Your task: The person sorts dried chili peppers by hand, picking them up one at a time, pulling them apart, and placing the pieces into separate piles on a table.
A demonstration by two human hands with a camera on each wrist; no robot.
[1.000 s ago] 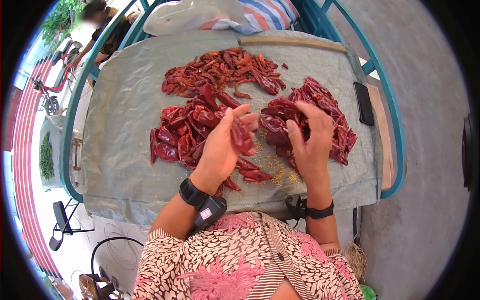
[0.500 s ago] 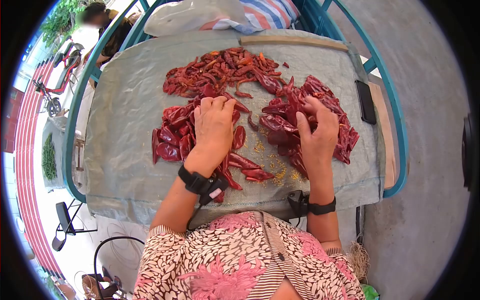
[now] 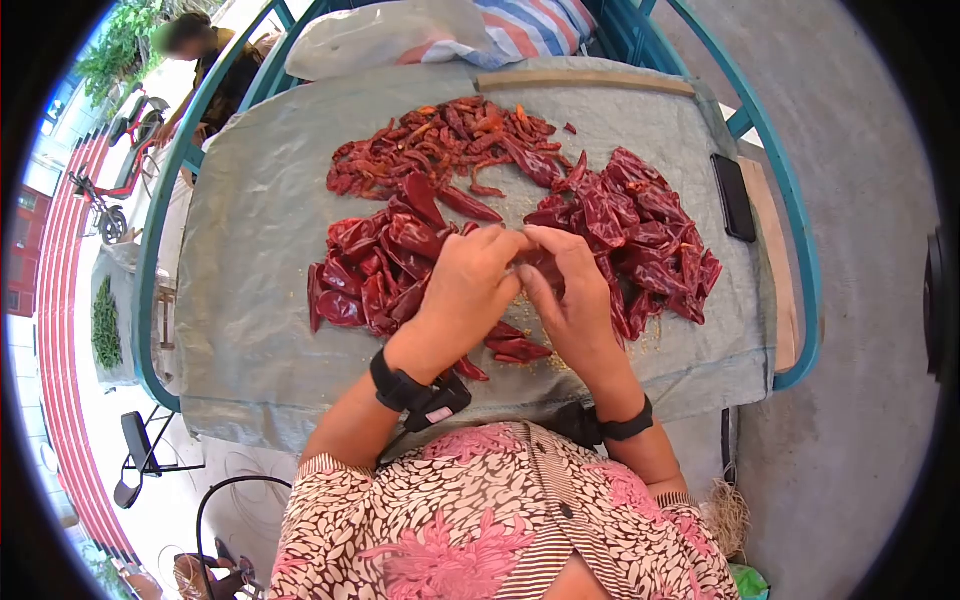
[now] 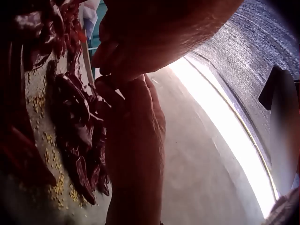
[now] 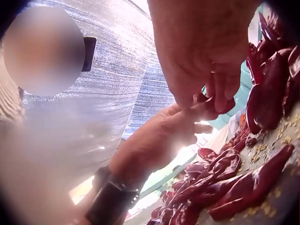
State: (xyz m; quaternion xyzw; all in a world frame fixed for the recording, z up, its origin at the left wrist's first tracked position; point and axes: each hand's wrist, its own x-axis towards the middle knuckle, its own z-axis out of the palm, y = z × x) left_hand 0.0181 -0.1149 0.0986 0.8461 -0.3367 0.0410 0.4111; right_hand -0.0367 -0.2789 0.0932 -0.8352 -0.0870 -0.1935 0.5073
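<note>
Both hands meet over the middle of the cloth, fingertips together. Between them is a dark red dried chili pepper (image 5: 225,107), mostly covered by fingers. The left hand (image 3: 468,285) pinches it from one side, with fingers bent. From the other side the right hand (image 3: 572,295) grips it with thumb and fingers. Beside the left hand lies a pile of large glossy dried chilies (image 3: 345,290). Another pile of dried chilies (image 3: 650,230), flatter and wrinkled, lies beyond the right hand. Farther back spreads a heap of smaller, shrivelled orange-red chilies (image 3: 430,145).
A grey-green woven sheet (image 3: 240,230) covers the surface, with yellow seeds (image 4: 56,183) scattered between the piles. A black phone (image 3: 733,198) lies at the right edge. Teal metal rails (image 3: 790,260) border the sides; a striped bag (image 3: 530,30) sits behind. Another person (image 3: 225,80) is at far left.
The left hand turned over its pile, then moved right to the middle. The right hand came left from the right pile. The hands, apart before, now meet at a chili.
</note>
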